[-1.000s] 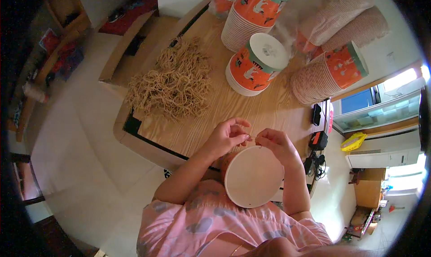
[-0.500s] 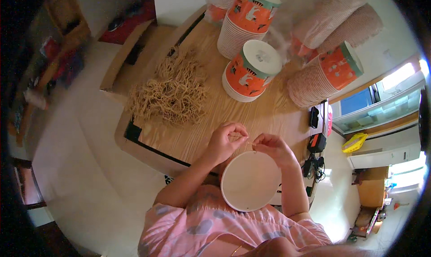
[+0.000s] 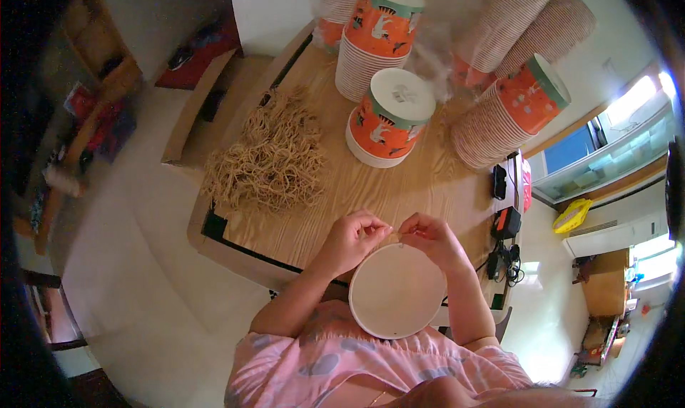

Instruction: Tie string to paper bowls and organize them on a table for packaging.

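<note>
A round white-lined paper bucket [image 3: 397, 294] rests against my body at the table's near edge, its open mouth facing up at me. Just beyond its rim, my left hand [image 3: 351, 242] and my right hand [image 3: 432, 241] pinch a short piece of tan twine [image 3: 395, 235] between their fingertips. The fingertips almost meet, and whether the twine is knotted is too small to tell. My right hand's fingers lie close over the bucket's far rim. A tangled heap of tan twine pieces [image 3: 270, 158] lies to the left on the table.
An orange-and-green bucket [image 3: 385, 133] stands upside down ahead on the wooden table [image 3: 349, 187]. Behind it rises a bucket stack [image 3: 374, 58]; another stack [image 3: 506, 115] leans at the right, near plastic-wrapped ones [image 3: 514, 23]. Black adapters with cables [image 3: 506, 224] sit at the right edge.
My left hand has lowered slightly, and its fingertips have closed in toward my right hand's. The view has shifted a little; the bucket stays in place.
</note>
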